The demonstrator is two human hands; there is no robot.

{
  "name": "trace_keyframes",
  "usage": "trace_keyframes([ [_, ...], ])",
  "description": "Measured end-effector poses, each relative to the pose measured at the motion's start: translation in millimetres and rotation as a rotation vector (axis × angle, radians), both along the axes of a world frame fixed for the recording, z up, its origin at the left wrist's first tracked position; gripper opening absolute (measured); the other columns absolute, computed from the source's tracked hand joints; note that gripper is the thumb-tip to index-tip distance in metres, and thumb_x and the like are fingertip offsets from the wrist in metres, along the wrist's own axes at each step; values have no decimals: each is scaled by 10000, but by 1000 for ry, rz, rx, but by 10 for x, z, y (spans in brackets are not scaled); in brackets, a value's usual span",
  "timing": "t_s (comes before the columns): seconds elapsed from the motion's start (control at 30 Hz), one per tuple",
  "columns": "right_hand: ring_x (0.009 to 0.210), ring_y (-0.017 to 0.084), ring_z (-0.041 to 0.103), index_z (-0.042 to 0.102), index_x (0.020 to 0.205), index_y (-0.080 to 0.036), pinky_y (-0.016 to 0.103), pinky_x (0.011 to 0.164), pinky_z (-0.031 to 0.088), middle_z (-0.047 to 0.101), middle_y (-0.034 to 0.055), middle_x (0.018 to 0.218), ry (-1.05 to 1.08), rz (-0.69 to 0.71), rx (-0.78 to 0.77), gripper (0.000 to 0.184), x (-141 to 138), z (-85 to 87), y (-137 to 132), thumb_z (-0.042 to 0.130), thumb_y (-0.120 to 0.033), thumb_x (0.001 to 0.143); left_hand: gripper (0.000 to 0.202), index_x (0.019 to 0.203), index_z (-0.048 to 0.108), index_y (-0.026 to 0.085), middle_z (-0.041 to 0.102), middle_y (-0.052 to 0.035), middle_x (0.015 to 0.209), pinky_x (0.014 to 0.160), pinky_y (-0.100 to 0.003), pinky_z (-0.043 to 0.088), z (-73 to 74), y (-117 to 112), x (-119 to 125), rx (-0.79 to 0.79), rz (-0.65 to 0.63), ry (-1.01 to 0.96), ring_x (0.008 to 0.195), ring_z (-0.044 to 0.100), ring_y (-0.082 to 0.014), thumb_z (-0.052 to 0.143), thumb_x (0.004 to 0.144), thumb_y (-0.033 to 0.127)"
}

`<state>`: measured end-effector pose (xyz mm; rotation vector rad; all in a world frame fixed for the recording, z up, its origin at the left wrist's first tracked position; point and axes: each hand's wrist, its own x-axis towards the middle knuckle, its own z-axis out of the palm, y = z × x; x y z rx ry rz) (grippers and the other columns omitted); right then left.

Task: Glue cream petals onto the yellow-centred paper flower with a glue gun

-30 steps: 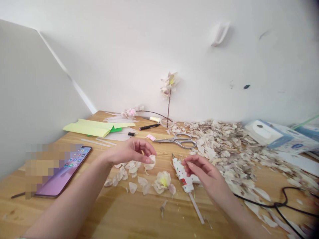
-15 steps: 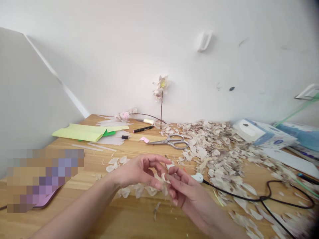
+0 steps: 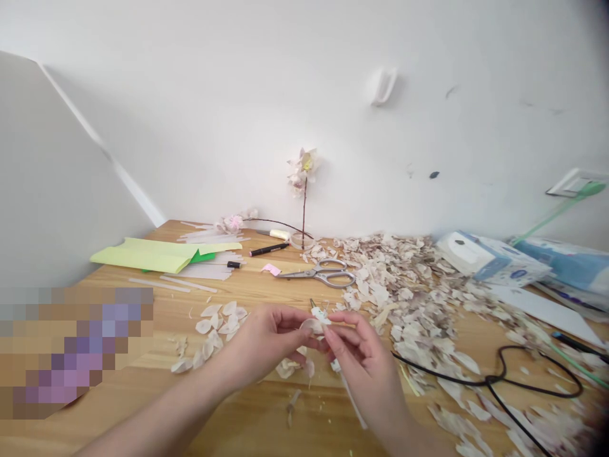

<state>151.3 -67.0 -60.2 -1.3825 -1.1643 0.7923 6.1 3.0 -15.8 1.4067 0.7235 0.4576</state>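
Observation:
My left hand [image 3: 266, 339] and my right hand [image 3: 361, 355] meet over the middle of the wooden table [image 3: 247, 419]. Both pinch a small white petal [image 3: 311, 325] between their fingertips. Just behind the fingers the tip of a white glue gun [image 3: 318, 311] shows; its body is mostly hidden by my right hand, and a glue stick [image 3: 353, 400] pokes out below the hand. Loose cut petals [image 3: 216, 320] lie to the left of my left hand, and a small petal flower [image 3: 290, 367] lies under the hands.
Scissors [image 3: 323, 274] lie behind the hands. A big heap of petal scraps [image 3: 413, 298] covers the right side, crossed by a black cable [image 3: 499, 374]. Tissue packs [image 3: 490, 260] sit at back right. Yellow-green paper [image 3: 157, 254], glue sticks, a marker [image 3: 266, 249] and an upright flower stem [image 3: 303, 184] stand at the back.
My right hand came off the glue gun and joined my left hand; both now pinch the petal. The view has shifted right.

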Motion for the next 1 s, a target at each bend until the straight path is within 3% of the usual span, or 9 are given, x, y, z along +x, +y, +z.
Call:
trace_keyframes([
  [0.17, 760, 202, 666, 455, 965, -250, 276, 574, 495, 689, 61, 880, -158, 5, 40, 163, -29, -56, -14, 497, -361, 852, 219, 897, 683, 174, 731, -39, 825, 562, -210, 514, -13, -3, 24, 18, 60, 59, 861, 666, -197, 609, 738, 305],
  [0.3, 760, 206, 664, 439, 956, -248, 301, 640, 491, 691, 38, 810, -365, 7, 86, 135, 51, 49, 4, 484, -328, 856, 183, 875, 668, 165, 722, -30, 761, 567, -232, 522, -39, 18, 16, 68, 166, 121, 792, 677, -191, 622, 716, 245],
  [0.43, 730, 211, 642, 482, 909, -250, 316, 630, 464, 674, 24, 814, -692, 92, -123, 84, 423, 258, 54, 473, -246, 826, 186, 872, 643, 163, 706, -29, 753, 588, -250, 535, 13, 119, -60, 35, 255, 100, 862, 667, -210, 642, 701, 235],
  [0.5, 804, 219, 617, 516, 900, -249, 329, 693, 446, 654, 28, 885, -865, 218, -214, 194, 628, 292, 73, 495, -137, 743, 217, 881, 631, 160, 706, -40, 783, 614, -265, 538, 57, 173, -107, 20, 268, 75, 890, 660, -218, 658, 697, 271],
  [0.6, 978, 267, 550, 530, 992, -225, 345, 761, 414, 594, 77, 1032, -1050, 335, -285, 433, 784, 195, 107, 505, -37, 603, 257, 882, 609, 157, 702, -57, 833, 655, -289, 535, 101, 224, -155, 14, 284, 37, 912, 652, -226, 668, 695, 323],
  [0.7, 945, 258, 550, 524, 1016, -197, 336, 751, 400, 587, 92, 1008, -1109, 343, -283, 493, 751, 23, 163, 452, 7, 573, 256, 850, 580, 159, 695, -56, 839, 682, -298, 530, 101, 239, -163, 21, 285, 7, 910, 651, -221, 660, 702, 351],
  [0.8, 865, 251, 555, 534, 915, -187, 332, 718, 388, 607, 85, 911, -1112, 328, -264, 378, 683, -46, 216, 463, -3, 592, 235, 813, 555, 160, 680, -46, 830, 683, -292, 529, 77, 243, -155, 29, 289, -20, 885, 653, -205, 656, 706, 342],
  [0.9, 802, 246, 560, 520, 840, -205, 329, 673, 393, 616, 65, 858, -1042, 270, -225, 219, 667, 78, 229, 502, -84, 659, 208, 794, 548, 161, 656, -30, 791, 691, -298, 535, 54, 249, -154, 43, 320, -45, 854, 652, -192, 641, 717, 330],
  [1.0, 644, 217, 569, 502, 830, -244, 307, 562, 408, 620, 19, 759, -865, 113, -220, 90, 654, 311, 176, 506, -233, 741, 202, 818, 547, 170, 634, -13, 752, 667, -294, 541, 46, 244, -155, 53, 351, -45, 816, 653, -182, 619, 737, 340],
])
